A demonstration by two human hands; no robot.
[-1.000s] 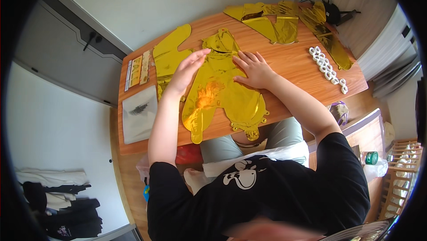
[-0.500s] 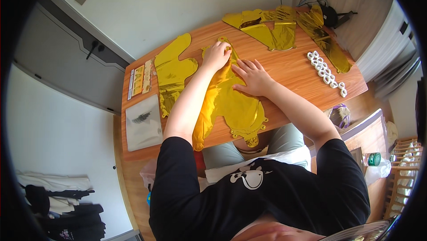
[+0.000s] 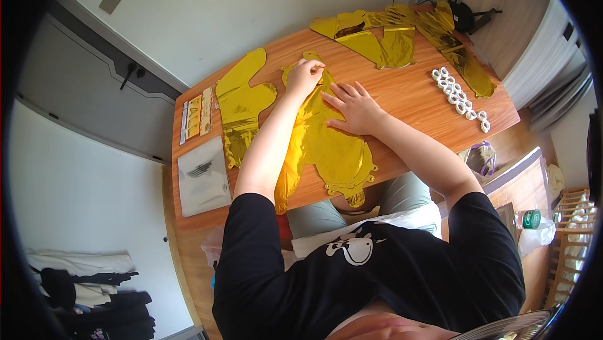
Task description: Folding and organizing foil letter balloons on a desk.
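Observation:
A flat, deflated gold foil balloon (image 3: 342, 155) lies in front of me, with small round tabs along its near end. My left hand (image 3: 303, 79) is near its far end, thumb and fingers pinched together on the foil. A crumpled, more orange-looking part of the foil runs down beneath my left forearm to the table's near edge. My right hand (image 3: 357, 109) lies flat on the balloon's right side, fingers spread. What exactly is between my left fingertips is too small to make out clearly.
On the wooden table (image 3: 414, 107) lie another gold foil balloon (image 3: 242, 98) at left and more gold foil (image 3: 396, 48) at the back. White ribbon-like rings (image 3: 461, 106) sit at right. A printed card (image 3: 196, 114) and a clear plastic bag (image 3: 204, 180) lie at left.
My left fingers have drawn into a tighter pinch at the foil. My right hand has slid slightly left. The orange-looking foil under my left forearm has shifted a little.

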